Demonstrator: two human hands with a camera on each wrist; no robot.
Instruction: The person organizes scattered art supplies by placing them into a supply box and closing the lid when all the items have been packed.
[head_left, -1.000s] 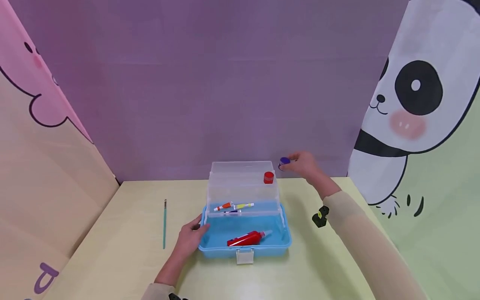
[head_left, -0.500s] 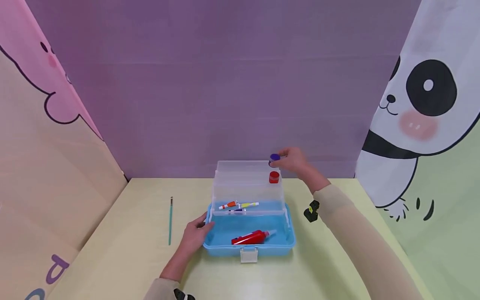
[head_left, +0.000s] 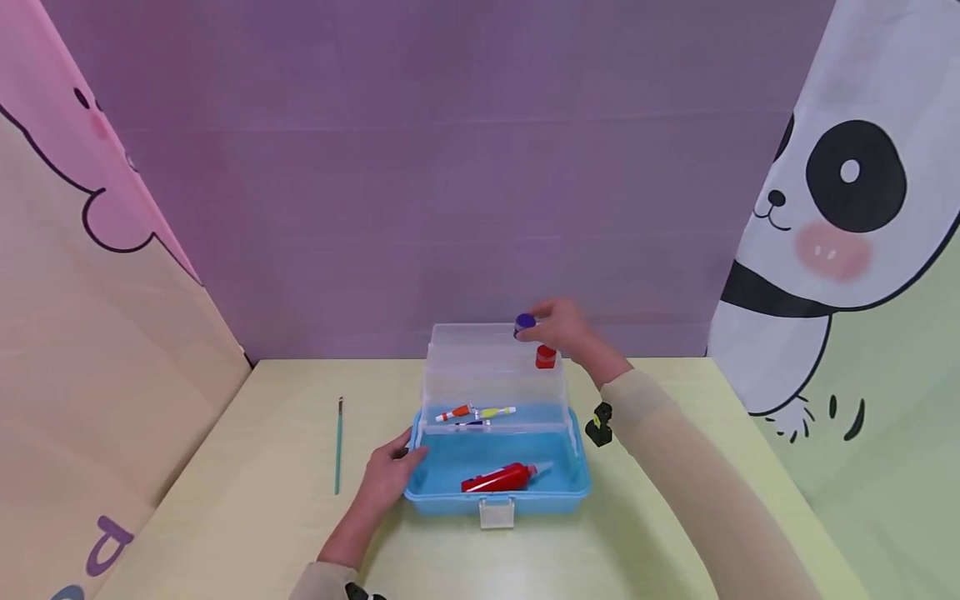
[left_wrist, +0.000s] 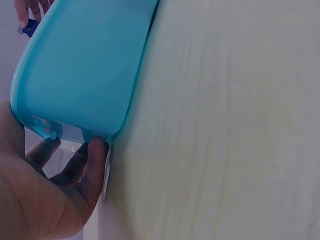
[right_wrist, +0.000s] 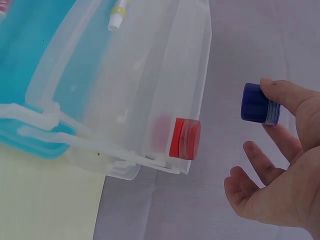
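Observation:
My right hand [head_left: 561, 325] pinches a small blue paint pot [right_wrist: 256, 104] between thumb and forefinger, other fingers loosely bent. It holds the pot over the back of the translucent tiered tray [right_wrist: 132, 75], which is raised on arms above a blue plastic box [head_left: 551, 502]. At that tray's right end sits a red paint pot [right_wrist: 186, 139], just below my right hand in the head view. Paint tubes, one orange [head_left: 454, 412] and one yellow [head_left: 495, 412], lie in a lower tier. My left hand [head_left: 386, 479] grips the box's left side, thumb on the rim, fingers around the back corner.
A red squeeze bottle [head_left: 506, 477] lies in the box's bottom. Left of the box, a teal paintbrush [head_left: 338, 446] lies on the pale wooden table [head_left: 262, 500]. A white latch [head_left: 497, 513] hangs at the box's front. A purple backdrop [head_left: 480, 183] stands behind the table.
My right hand has carried the blue paint pot leftward, from right of the tray to over its back part. The left hand keeps its grip on the box. The head view has shifted slightly.

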